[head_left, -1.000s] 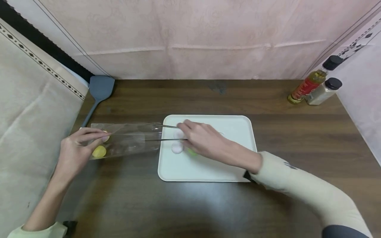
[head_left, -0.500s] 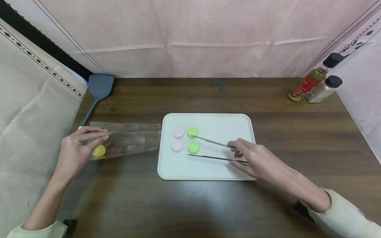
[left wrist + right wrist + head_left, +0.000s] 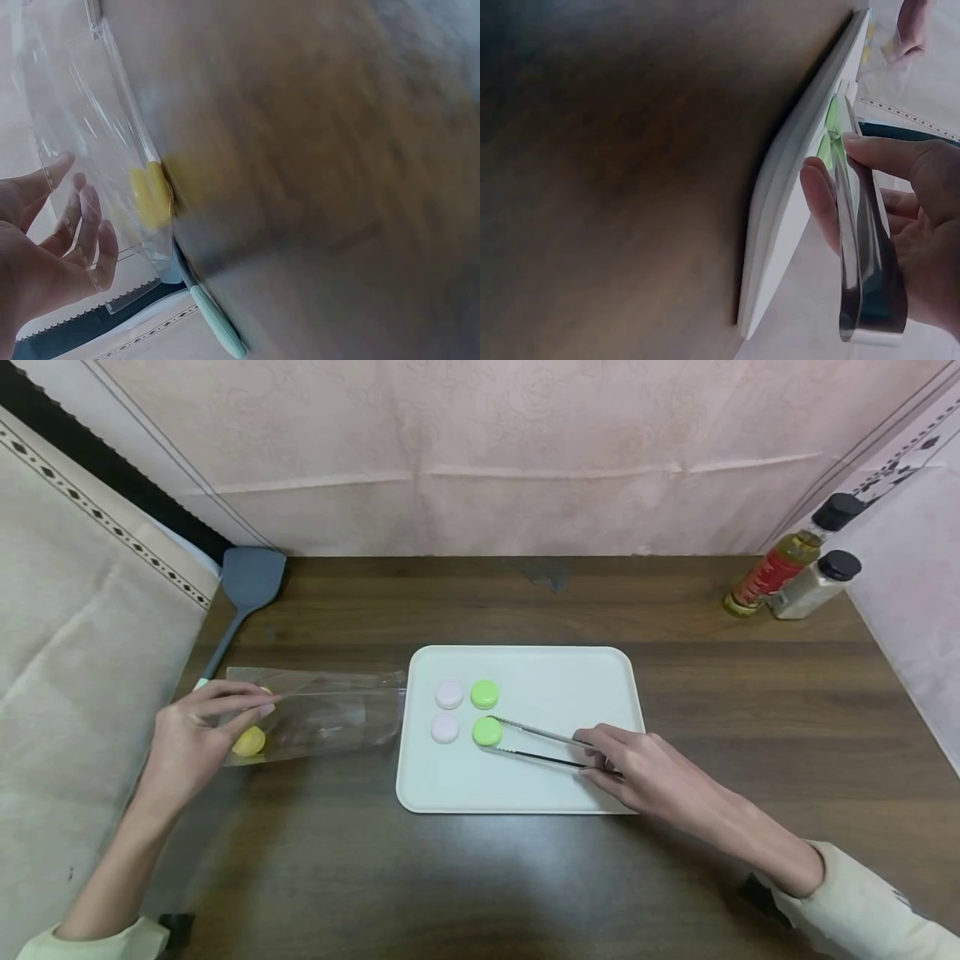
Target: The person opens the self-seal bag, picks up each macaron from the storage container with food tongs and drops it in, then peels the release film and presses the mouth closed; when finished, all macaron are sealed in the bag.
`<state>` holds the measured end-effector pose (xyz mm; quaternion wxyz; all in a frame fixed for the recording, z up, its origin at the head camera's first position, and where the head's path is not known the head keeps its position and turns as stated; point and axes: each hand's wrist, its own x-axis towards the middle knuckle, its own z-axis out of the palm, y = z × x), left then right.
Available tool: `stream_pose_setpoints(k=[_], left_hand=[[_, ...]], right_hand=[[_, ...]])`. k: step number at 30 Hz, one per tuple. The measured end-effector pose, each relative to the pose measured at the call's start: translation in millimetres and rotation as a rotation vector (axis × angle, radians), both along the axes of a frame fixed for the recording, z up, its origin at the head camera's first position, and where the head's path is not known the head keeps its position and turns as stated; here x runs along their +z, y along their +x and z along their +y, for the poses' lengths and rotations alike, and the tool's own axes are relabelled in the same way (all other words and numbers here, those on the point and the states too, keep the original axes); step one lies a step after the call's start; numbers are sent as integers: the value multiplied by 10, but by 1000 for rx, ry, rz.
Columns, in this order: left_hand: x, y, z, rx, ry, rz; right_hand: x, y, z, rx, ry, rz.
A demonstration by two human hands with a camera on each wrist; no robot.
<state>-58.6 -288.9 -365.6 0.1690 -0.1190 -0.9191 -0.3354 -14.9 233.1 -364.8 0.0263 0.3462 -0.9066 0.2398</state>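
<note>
My right hand (image 3: 660, 772) holds metal tongs (image 3: 874, 292) over the white tray (image 3: 540, 793). Their tips stand on either side of the front green macaron (image 3: 487, 732). Behind it lies another green macaron (image 3: 483, 694), with two pale lilac macarons (image 3: 448, 695) to the left. Beside the tray's left edge, my left hand (image 3: 191, 731) pinches the upper side of a clear plastic bag (image 3: 330, 718) whose mouth faces the tray. Inside, at the bag's left end, is a yellow macaron (image 3: 250, 742); a second yellow piece is mostly hidden by the fingers.
A grey spatula (image 3: 253, 581) with a pale green handle lies at the back left of the wooden table (image 3: 480, 877). At the back right stand an oil bottle (image 3: 772, 575) with a red label and a black-capped jar (image 3: 806, 596).
My right hand has drawn back rightward from the bag's mouth with the tongs. The tips then shifted from between the green macarons to around the front one. My left hand stays put.
</note>
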Motion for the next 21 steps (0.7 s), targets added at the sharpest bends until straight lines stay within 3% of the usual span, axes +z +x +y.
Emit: stream_pose_setpoints(k=[6, 12, 21], left_hand=[[9, 0, 7, -9, -13, 0], [10, 14, 4, -4, -17, -9], [10, 27, -6, 11, -18, -30]], right_hand=[[31, -44, 0, 7, -36, 38], [112, -130, -75, 19, -58, 6], [248, -396, -354, 78, -52, -51]])
